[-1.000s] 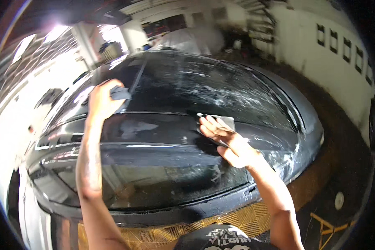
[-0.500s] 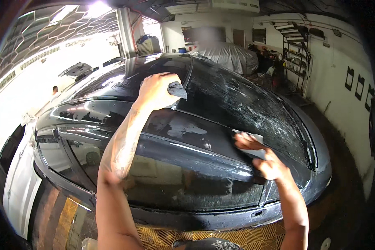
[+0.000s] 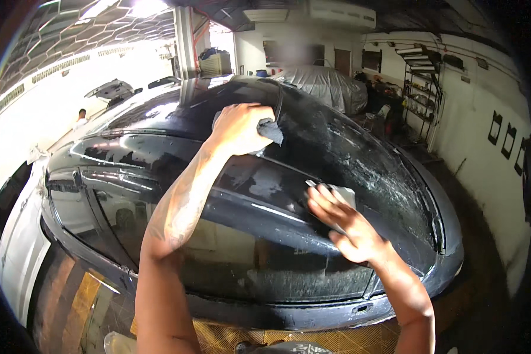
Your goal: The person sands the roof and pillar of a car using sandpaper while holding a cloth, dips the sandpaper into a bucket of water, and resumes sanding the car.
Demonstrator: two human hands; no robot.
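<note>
A black car [image 3: 159, 150] fills the middle, with pale streaks across its right glass and panels. My left hand [image 3: 239, 130], raised over the roof's middle, is closed around a dark grey cloth [image 3: 271, 133] at the edge of the dark glass roof. Lower and to the right, my right hand [image 3: 342, 224] lies with fingers stretched flat on a light grey sheet or pad [image 3: 345, 194] against the car's surface. What lies under its palm is hidden.
A white car [image 3: 26, 236] stands at the left, a person [image 3: 81, 120] beyond it. At the back are a covered vehicle [image 3: 324, 88] and a metal shelf [image 3: 419, 97]. A white wall [image 3: 478, 135] runs along the right, and yellow floor grating [image 3: 360, 339] shows below.
The view has tilted up, showing more of the garage. My left hand has travelled rightward along the roof with its cloth. My right hand has shifted on the panel, the pad still under it.
</note>
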